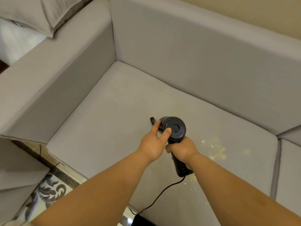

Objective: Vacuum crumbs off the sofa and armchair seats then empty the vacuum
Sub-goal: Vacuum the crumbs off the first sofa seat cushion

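A black handheld vacuum (175, 128) hovers over the grey sofa seat cushion (114, 115), its nozzle tip (152, 119) pointing down-left at the fabric. My right hand (182, 150) grips the vacuum's handle from behind. My left hand (154, 142) holds the round motor body, thumb on its rear vent and fingers round the side. Pale yellow crumbs (217, 150) lie scattered on the cushion to the right of the vacuum. More crumbs (192, 177) sit beside the handle's end. A black cord (161, 193) trails from the handle off the seat's front edge.
The sofa's left armrest (48, 75) and backrest (203, 62) wall in the seat. A second seat cushion (290, 168) adjoins on the right. A grey armchair edge (16, 176) stands at lower left over a patterned floor (48, 191). A pillow (32, 12) lies top left.
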